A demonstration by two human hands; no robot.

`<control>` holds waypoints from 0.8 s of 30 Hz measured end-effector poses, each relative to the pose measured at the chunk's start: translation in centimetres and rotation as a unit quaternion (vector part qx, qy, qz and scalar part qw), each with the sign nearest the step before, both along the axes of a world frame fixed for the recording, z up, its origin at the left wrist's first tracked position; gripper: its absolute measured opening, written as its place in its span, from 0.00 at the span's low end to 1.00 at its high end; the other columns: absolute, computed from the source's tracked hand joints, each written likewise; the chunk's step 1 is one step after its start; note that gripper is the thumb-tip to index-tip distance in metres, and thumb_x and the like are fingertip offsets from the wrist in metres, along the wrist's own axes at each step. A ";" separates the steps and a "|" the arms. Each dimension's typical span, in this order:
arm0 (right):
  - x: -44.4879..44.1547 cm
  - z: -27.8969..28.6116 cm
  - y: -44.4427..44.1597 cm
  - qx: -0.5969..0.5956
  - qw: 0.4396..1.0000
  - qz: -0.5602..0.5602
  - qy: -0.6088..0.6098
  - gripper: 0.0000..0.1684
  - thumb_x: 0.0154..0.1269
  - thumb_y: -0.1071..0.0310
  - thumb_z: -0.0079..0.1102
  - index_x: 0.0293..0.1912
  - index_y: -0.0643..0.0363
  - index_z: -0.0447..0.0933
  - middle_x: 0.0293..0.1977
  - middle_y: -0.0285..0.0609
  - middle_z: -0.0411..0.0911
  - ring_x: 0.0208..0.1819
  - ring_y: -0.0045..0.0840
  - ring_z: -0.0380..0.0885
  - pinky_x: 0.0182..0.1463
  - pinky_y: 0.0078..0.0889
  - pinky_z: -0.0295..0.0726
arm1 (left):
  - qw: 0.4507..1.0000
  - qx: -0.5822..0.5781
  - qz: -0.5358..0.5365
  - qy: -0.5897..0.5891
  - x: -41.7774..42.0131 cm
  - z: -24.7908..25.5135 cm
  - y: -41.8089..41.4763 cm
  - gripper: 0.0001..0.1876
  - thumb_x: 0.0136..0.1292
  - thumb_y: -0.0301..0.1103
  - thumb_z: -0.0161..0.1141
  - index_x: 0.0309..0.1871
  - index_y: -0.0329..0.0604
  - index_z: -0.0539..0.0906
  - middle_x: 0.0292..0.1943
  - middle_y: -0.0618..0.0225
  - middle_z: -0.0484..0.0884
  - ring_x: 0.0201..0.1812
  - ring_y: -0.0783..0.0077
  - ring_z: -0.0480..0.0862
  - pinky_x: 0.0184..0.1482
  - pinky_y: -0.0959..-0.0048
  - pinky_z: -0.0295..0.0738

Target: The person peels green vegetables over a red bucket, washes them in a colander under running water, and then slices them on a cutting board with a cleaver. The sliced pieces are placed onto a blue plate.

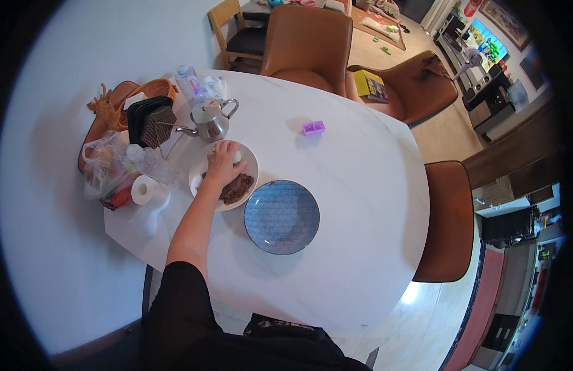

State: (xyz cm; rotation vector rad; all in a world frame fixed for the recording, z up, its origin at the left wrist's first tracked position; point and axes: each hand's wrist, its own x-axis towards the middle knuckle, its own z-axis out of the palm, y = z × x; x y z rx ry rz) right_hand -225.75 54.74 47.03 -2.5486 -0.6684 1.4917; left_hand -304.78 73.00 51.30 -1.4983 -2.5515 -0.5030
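Note:
My left hand (224,162) reaches palm down over a white plate (254,174). A whitish, egg-like object (238,156) shows between its thumb and fingers; whether they grip it is hidden. Dark brown food pieces (238,188) lie on the plate below the hand, partly covered by it. To the right and nearer my body, a blue dish with a scale pattern (282,217) stands beside the plate. Nothing lies in it, and a small reddish speck is at its far rim. My right hand is out of view.
Behind the plate stand a steel teapot (211,123) and a plastic bottle (189,83). Leftward are a paper roll (149,191), a plastic bag (105,162) and a wicker basket (159,88). A purple two-compartment tray (313,128) sits farther back. Brown chairs (309,41) surround the white table (360,208).

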 end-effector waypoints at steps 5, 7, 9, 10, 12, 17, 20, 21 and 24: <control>1.0 1.1 -2.1 0.000 0.999 -0.032 -0.001 0.14 0.63 0.57 0.59 0.35 0.58 0.73 0.19 0.38 0.71 0.19 0.27 0.72 0.21 0.30 0.72 | 0.986 0.168 0.005 -0.022 7.5 3.4 -4.6 0.28 0.55 0.37 0.69 0.58 0.38 0.73 0.46 0.54 0.78 0.51 0.51 0.77 0.57 0.54 0.69; 1.9 1.3 -3.2 0.008 0.999 -0.051 0.001 0.14 0.63 0.57 0.59 0.35 0.58 0.73 0.19 0.38 0.71 0.19 0.27 0.72 0.20 0.29 0.72 | 0.925 0.251 0.101 -0.267 13.4 0.5 -10.1 0.24 0.56 0.36 0.72 0.50 0.37 0.72 0.40 0.58 0.77 0.36 0.66 0.78 0.36 0.69 0.74; 3.1 1.2 -4.2 0.008 0.998 -0.067 0.004 0.14 0.63 0.57 0.60 0.34 0.58 0.73 0.19 0.38 0.71 0.18 0.27 0.72 0.20 0.29 0.72 | 0.892 0.196 0.208 -0.349 18.1 -1.4 -14.6 0.24 0.61 0.41 0.69 0.50 0.37 0.69 0.36 0.60 0.78 0.28 0.70 0.77 0.32 0.74 0.73; 3.7 0.9 -4.5 0.009 0.997 -0.072 0.008 0.14 0.62 0.57 0.60 0.34 0.57 0.73 0.18 0.38 0.71 0.18 0.27 0.72 0.20 0.29 0.72 | 0.837 0.189 0.268 -0.438 19.6 -3.0 -15.3 0.25 0.62 0.43 0.68 0.50 0.37 0.68 0.35 0.59 0.78 0.24 0.70 0.77 0.29 0.74 0.73; 5.8 1.0 -6.0 0.013 0.996 -0.088 0.006 0.14 0.62 0.57 0.60 0.33 0.57 0.73 0.18 0.37 0.71 0.18 0.27 0.72 0.20 0.29 0.72 | 0.781 0.138 0.260 -0.551 22.0 -1.6 -13.1 0.23 0.66 0.42 0.63 0.52 0.37 0.66 0.34 0.59 0.79 0.21 0.70 0.78 0.23 0.74 0.72; 12.3 0.5 -9.3 0.040 0.987 -0.154 0.015 0.14 0.61 0.57 0.61 0.31 0.57 0.73 0.18 0.37 0.71 0.18 0.26 0.72 0.20 0.28 0.73 | 0.685 0.250 0.243 -0.640 25.8 -2.2 -9.3 0.17 0.72 0.34 0.50 0.58 0.41 0.60 0.36 0.54 0.80 0.19 0.68 0.81 0.13 0.75 0.71; 16.4 -1.0 -11.4 0.062 0.975 -0.212 0.033 0.14 0.61 0.57 0.61 0.30 0.56 0.73 0.18 0.37 0.71 0.17 0.26 0.72 0.20 0.28 0.73 | 0.701 0.289 0.221 -0.614 28.4 -1.5 -8.6 0.17 0.72 0.29 0.45 0.61 0.43 0.58 0.38 0.54 0.79 0.20 0.67 0.82 0.14 0.75 0.73; 17.9 -1.4 -12.4 0.072 0.967 -0.242 0.038 0.14 0.60 0.57 0.61 0.30 0.56 0.73 0.18 0.37 0.71 0.17 0.26 0.72 0.20 0.28 0.73 | 0.732 0.270 0.188 -0.597 30.4 0.6 -8.7 0.18 0.71 0.29 0.45 0.61 0.43 0.58 0.39 0.54 0.79 0.20 0.67 0.82 0.14 0.75 0.73; 23.2 -3.2 -13.5 0.132 0.923 -0.352 0.084 0.14 0.60 0.57 0.62 0.29 0.56 0.73 0.17 0.36 0.70 0.17 0.26 0.72 0.19 0.28 0.73 | 0.775 0.242 0.052 -0.581 38.3 7.2 -7.1 0.18 0.69 0.28 0.46 0.60 0.41 0.62 0.39 0.56 0.79 0.20 0.69 0.81 0.13 0.76 0.72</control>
